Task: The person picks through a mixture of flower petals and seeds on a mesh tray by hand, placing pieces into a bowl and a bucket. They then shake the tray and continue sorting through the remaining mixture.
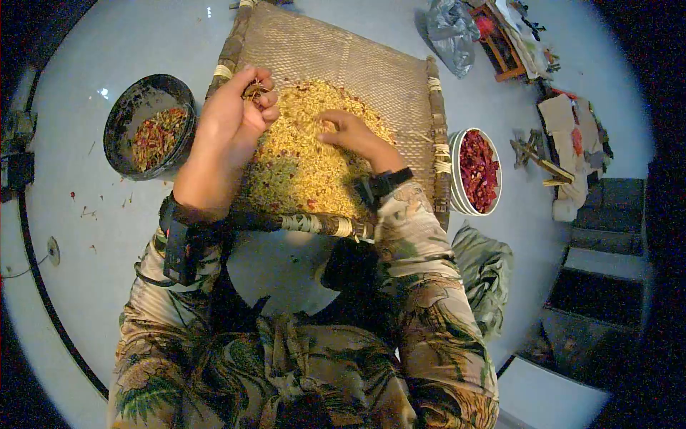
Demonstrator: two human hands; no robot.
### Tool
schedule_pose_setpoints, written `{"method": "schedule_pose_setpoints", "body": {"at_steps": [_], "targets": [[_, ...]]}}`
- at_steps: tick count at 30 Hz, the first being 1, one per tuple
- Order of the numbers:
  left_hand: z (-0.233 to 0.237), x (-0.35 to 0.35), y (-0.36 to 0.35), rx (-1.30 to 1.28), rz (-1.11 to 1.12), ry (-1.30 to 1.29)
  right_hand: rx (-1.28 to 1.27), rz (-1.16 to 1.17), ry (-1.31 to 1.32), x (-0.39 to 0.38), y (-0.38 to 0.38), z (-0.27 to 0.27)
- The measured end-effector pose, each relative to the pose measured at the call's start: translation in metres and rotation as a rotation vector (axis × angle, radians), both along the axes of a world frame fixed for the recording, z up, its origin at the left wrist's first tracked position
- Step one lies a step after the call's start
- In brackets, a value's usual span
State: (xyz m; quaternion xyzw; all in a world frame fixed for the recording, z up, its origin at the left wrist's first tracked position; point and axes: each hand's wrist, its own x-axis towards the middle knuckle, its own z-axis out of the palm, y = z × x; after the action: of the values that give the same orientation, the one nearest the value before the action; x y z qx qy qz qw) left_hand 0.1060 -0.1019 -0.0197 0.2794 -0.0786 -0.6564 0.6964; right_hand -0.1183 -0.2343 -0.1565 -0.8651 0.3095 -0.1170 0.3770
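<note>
My left hand (239,114) is curled closed around a small bunch of dried stems (255,91), raised over the left side of a mesh sieve (379,61) with a wooden frame. My right hand (354,137) hovers low over the middle of the sieve, its thumb and bent fingers apart with a gap between them. Below both hands spreads a heap of yellow seeds (300,161), flecked with small dark red bits. The heap's lower left part looks greener in shadow. My wrists both carry black straps.
Left of the sieve stands a black tub (114,129) holding stems and red scraps. On the right is a white bucket (457,182) of dried red chili pieces. Farther off lie a grey plastic bag (451,36) and a wooden stool (504,46). Stray stems dot the floor (78,164).
</note>
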Motion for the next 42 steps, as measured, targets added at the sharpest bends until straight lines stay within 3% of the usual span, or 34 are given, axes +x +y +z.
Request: {"method": "schedule_pose_setpoints", "body": {"at_steps": [2,5,6,9,12,15,19,23,26,29,30,33,34,42], "targets": [[0.000,0.001,0.000,-0.005,-0.006,0.005,0.205,0.079,0.012,-0.016,0.001,0.013],[-0.001,0.003,0.001,-0.039,-0.007,0.016,0.218,-0.074,0.251,-0.042,-0.004,0.024],[0.001,0.002,0.001,-0.046,0.010,0.016,0.064,-0.157,0.368,-0.044,-0.002,0.027],[0.007,0.000,0.003,-0.044,0.034,0.003,0.081,-0.203,0.159,-0.029,0.004,0.031],[0.008,0.005,0.005,-0.064,0.041,0.015,-0.239,-0.121,0.111,0.001,0.019,0.042],[0.000,0.013,0.003,-0.098,0.001,0.044,-0.237,-0.049,0.039,0.036,0.035,0.045],[-0.004,0.011,0.003,-0.101,-0.004,0.101,-0.588,0.008,0.129,0.066,0.055,0.042],[0.001,0.008,0.008,-0.101,0.018,0.057,-0.687,-0.047,0.238,0.075,0.052,0.018],[-0.002,0.007,0.010,-0.128,0.045,0.049,-0.554,-0.017,0.228,0.070,0.046,0.022],[-0.004,0.005,0.008,-0.122,0.037,0.045,-0.265,-0.166,-0.059,0.052,0.038,0.038],[-0.005,0.005,0.008,-0.122,0.029,0.035,-0.273,-0.257,-0.118,0.050,0.037,0.040],[-0.007,0.001,0.007,-0.091,0.028,0.014,0.211,-0.319,-0.379,0.041,0.025,0.050],[-0.007,-0.001,0.007,-0.073,0.031,0.010,0.270,-0.410,-0.395,0.044,0.030,0.069],[-0.028,-0.019,-0.002,0.050,-0.035,-0.054,0.395,-0.337,-0.509,0.055,0.050,0.129]]}}
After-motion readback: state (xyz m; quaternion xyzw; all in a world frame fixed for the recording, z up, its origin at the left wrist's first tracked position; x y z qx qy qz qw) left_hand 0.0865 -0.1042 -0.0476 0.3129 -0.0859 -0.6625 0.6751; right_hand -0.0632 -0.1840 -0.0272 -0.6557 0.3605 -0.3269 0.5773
